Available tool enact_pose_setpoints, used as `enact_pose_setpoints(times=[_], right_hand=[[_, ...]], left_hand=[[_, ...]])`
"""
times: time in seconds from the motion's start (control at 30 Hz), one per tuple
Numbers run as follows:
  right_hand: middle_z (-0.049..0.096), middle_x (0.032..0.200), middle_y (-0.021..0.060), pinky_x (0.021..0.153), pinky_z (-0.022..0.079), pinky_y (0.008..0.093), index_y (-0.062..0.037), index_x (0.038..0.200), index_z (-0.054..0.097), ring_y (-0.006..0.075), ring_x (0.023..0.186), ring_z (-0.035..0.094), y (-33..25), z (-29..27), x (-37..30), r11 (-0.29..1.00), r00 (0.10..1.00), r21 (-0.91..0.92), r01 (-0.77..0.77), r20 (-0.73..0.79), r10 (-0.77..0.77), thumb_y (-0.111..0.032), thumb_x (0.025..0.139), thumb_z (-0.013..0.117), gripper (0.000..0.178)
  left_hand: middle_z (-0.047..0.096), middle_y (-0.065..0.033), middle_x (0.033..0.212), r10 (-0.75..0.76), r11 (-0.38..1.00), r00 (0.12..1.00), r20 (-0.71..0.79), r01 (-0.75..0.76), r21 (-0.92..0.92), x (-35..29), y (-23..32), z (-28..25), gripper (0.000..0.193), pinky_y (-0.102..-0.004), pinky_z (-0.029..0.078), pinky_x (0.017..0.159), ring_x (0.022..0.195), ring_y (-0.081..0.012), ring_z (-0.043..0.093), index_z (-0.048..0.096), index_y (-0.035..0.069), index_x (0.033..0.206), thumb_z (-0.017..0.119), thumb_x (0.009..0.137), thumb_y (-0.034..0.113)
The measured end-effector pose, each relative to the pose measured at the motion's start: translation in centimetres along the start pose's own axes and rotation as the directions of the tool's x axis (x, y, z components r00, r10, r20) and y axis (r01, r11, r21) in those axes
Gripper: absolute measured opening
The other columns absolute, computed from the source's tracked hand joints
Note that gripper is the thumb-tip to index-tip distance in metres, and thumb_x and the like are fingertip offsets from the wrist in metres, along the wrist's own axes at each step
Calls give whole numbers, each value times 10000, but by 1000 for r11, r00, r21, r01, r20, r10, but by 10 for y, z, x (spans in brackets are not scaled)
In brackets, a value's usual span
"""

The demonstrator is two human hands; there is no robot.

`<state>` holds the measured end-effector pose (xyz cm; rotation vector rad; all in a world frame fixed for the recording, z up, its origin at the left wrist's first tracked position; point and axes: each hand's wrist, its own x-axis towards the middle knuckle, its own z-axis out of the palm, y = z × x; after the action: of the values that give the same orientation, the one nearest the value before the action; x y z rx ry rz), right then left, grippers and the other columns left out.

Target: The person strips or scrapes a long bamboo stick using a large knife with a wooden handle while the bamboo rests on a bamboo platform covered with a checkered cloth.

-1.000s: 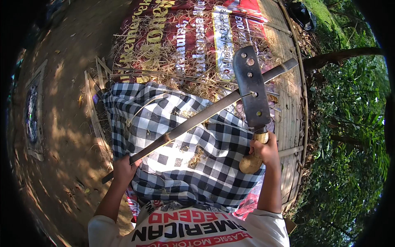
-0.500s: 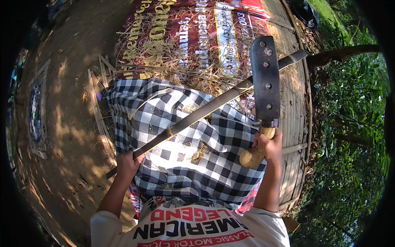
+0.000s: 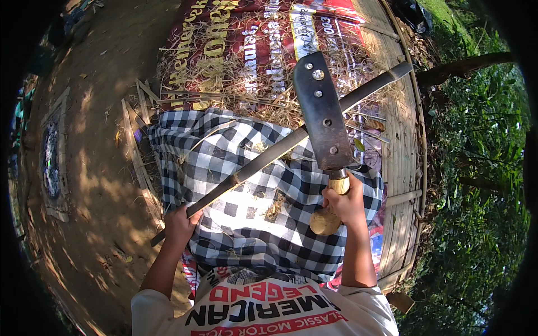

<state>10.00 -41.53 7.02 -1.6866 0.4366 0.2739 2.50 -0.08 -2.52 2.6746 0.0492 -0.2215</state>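
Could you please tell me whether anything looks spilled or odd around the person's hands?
Pale shavings lie scattered over the red banner, with a clump on the checkered cloth, looking untidy. The right hand holds a broad-bladed knife whose blade bears round marks, perhaps holes or studs, which looks unusual.

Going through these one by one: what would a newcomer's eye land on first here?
Probably the broad dark blade right of centre, its wooden handle gripped in the right hand. Next, the long bamboo strip slanting from the left hand to the upper right, passing behind the blade. Below it, a black-and-white checked cloth covers the lap.
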Motion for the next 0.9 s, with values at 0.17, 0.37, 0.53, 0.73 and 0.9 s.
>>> enact_pose_setpoints(times=[0.17, 0.37, 0.53, 0.73, 0.9], right_hand=[[602, 687, 50, 494, 471, 271, 33, 949, 560, 118, 530, 582, 21, 17, -15, 996, 996, -34, -80, -28, 79, 47, 742, 616, 214], [588, 672, 31, 515, 449, 255, 17, 905, 578, 94, 570, 569, 19, 22, -36, 999, 999, -6, -35, 9, 35, 35, 748, 620, 164], [598, 672, 48, 489, 475, 261, 1, 886, 540, 112, 528, 577, 6, 2, -19, 999, 987, 4, -35, -154, 36, 61, 752, 611, 163], [598, 685, 45, 524, 491, 273, 31, 943, 548, 123, 557, 601, 37, 19, -36, 998, 995, 29, -51, -79, 53, 46, 735, 611, 217], [604, 678, 40, 498, 480, 259, 6, 899, 571, 113, 538, 591, 7, -15, -24, 999, 998, -39, 15, -68, -17, 60, 749, 624, 168]], left_hand=[[583, -213, 591, 11, 999, 1000, 25, -12, 34, 4, 3, -7, 694, -502, 477, 534, 592, -441, 612, 584, 14, 705, 513, 866, 685], [594, -216, 607, 26, 1000, 998, 63, -27, 9, 5, 4, -10, 664, -499, 486, 549, 599, -435, 615, 600, 14, 734, 519, 880, 657], [606, -222, 634, 4, 999, 999, 52, -1, -53, 3, 8, -9, 599, -500, 484, 566, 642, -439, 620, 621, 8, 765, 578, 880, 594], [603, -228, 636, -29, 999, 997, 71, 30, -13, 2, 6, -10, 552, -495, 486, 572, 646, -442, 620, 629, -2, 788, 628, 866, 544], [601, -225, 631, 1, 998, 998, 69, 4, -70, 3, 4, -6, 554, -495, 486, 574, 648, -444, 619, 629, -1, 785, 622, 871, 545]])
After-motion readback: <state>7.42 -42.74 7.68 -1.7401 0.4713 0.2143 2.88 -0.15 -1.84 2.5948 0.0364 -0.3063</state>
